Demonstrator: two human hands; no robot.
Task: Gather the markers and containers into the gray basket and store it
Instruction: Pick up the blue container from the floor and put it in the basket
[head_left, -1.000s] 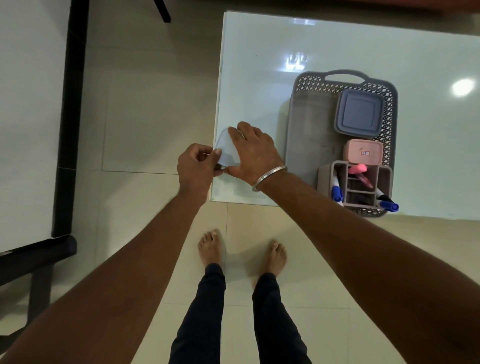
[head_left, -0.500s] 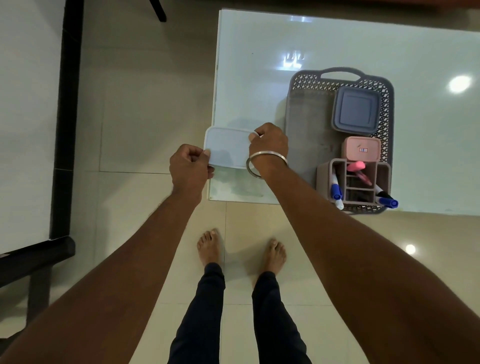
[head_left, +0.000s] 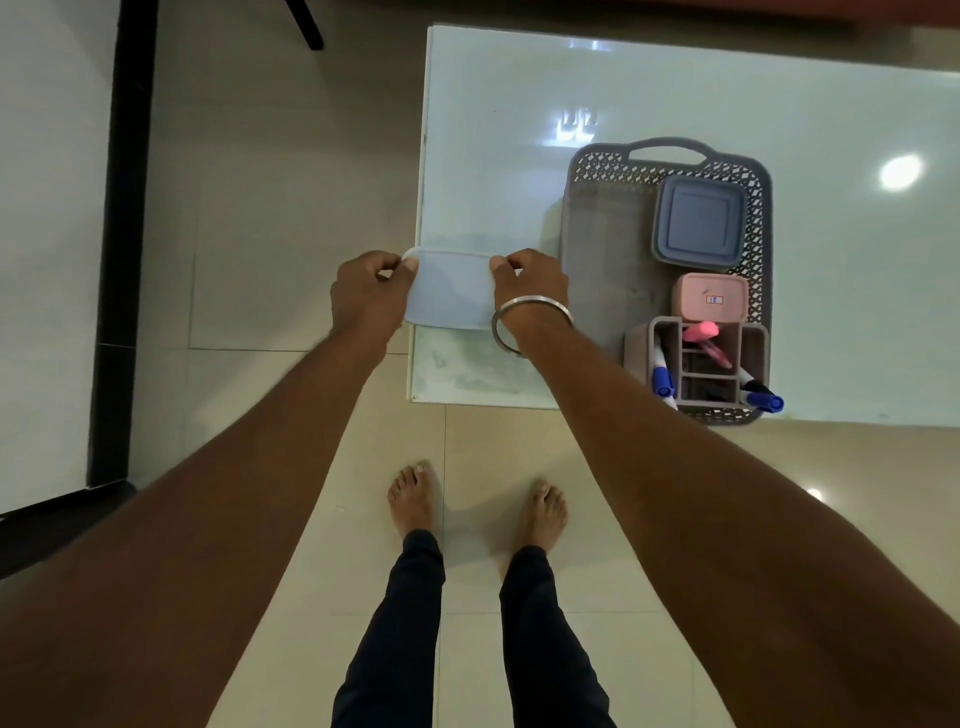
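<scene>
1. Head view: the pale blue rectangular plastic container, mostly covered by the right hand a second ago, is now gripped end to end between it and the left hand over the glass worktop corner. It looks ready to carry over.
2. Just right of the right hand, the gray perforated plastic basket holds a slate-blue square lidded box, a small pink box and a gray divided holder of markers.
</scene>
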